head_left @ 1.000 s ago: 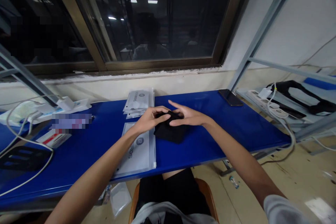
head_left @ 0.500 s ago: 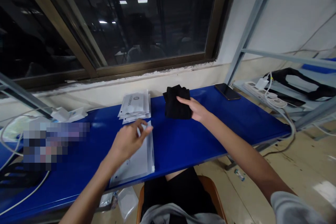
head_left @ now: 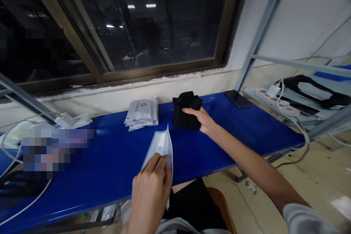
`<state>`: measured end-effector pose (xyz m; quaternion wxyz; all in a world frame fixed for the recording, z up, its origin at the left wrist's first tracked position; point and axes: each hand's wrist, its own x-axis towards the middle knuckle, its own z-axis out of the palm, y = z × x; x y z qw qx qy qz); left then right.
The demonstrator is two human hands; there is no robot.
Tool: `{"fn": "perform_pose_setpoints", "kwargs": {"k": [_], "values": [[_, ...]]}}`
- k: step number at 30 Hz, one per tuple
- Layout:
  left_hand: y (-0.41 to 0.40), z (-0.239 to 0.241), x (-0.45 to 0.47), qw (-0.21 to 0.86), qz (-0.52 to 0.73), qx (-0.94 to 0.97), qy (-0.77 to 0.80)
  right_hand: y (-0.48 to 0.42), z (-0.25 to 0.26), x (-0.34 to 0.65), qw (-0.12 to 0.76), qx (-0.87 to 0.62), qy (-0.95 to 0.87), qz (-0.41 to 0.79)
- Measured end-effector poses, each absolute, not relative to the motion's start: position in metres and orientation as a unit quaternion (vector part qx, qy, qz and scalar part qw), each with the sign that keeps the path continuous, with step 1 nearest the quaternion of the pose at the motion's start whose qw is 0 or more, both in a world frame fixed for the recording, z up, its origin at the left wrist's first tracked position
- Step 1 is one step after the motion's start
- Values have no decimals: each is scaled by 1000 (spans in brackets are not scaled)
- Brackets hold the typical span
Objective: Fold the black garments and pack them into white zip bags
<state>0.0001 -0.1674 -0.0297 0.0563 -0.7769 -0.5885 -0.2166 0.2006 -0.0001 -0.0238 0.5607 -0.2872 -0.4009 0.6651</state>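
Observation:
In my left hand [head_left: 152, 182] is a translucent white zip bag [head_left: 160, 142], pinched near its edge and tilted up off the blue table [head_left: 104, 161] close to my lap. Much of the bag is covered by the hand. My right hand [head_left: 201, 117] grips a folded black cloth [head_left: 187, 111], thumb on top, above the table's far middle. The cloth's exact kind does not show. A stack of similar printed bags [head_left: 142, 111] lies against the wall, left of the cloth.
A phone [head_left: 237, 98] lies at the table's far right corner. White chargers and cables [head_left: 72, 120] sit at the far left beside a blurred-out item. On the right, a metal frame [head_left: 260, 29] rises near a power strip [head_left: 276, 100]. A window is ahead.
My left hand has taken hold of the zip bag that lay flat and lifted it, moving toward me and right. The black cloth stays in my right hand, slightly turned.

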Motion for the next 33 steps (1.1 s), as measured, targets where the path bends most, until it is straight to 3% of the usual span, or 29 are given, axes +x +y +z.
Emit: {"fn": "perform_pose_setpoints", "kwargs": {"k": [5, 8, 14, 16, 19, 23, 25, 28, 33], "values": [[-160, -14, 37, 126, -353, -702, -606, -16, -3, 213, 663, -249, -398, 582], [-141, -8, 51, 125, -390, -686, -602, -33, 4, 219, 682, -241, -443, 529], [-120, -18, 58, 139, -397, -698, -580, -44, -10, 207, 638, -366, -642, 217], [-115, -22, 58, 143, -382, -696, -590, -41, -13, 205, 590, -385, -687, 176], [-109, -25, 60, 136, -347, -703, -605, -34, -12, 209, 488, -392, -740, 245], [-109, -36, 72, 138, -307, -728, -598, -24, -14, 215, 389, -382, -694, 472], [-113, -47, 84, 151, -298, -737, -587, -23, -19, 210, 397, -369, -624, 563], [-125, -61, 102, 161, -309, -740, -575, -25, -29, 196, 475, -367, -512, 614], [-140, -47, 75, 138, -452, -735, -486, -25, -31, 191, 517, -318, -456, 652]]}}
